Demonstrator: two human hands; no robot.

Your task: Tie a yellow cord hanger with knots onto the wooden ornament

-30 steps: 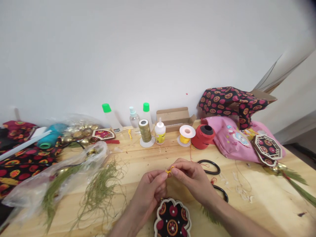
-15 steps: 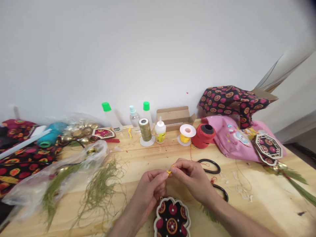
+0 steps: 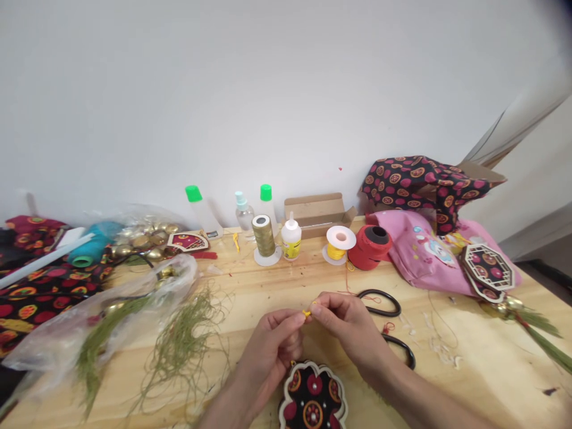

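Observation:
Between my two hands is a short yellow cord [image 3: 306, 313] with a knot in it. My left hand [image 3: 276, 341] pinches it between thumb and forefinger. The fingertips of my right hand [image 3: 342, 322] are closed on the cord's other end, close beside the left ones. Just below them lies a flower-shaped pendant [image 3: 313, 396], black patterned fabric in a pale scalloped wooden frame, cut off by the bottom edge. A small yellow loop shows at its top. Black-handled scissors [image 3: 385, 302] lie partly hidden behind my right hand and forearm.
Along the wall stand an olive thread spool [image 3: 263, 236], a glue bottle [image 3: 291, 239], a yellow cord spool [image 3: 336, 250] and a red thread cone [image 3: 370, 249]. Loose green threads [image 3: 187, 339] spread at left, beside a plastic bag [image 3: 49, 354]. A pink pouch [image 3: 415, 262] lies at right.
Both hands keep their pinch on the yellow cord, nearly still. The whole view has shifted very slightly, with the pendant a little lower in the picture.

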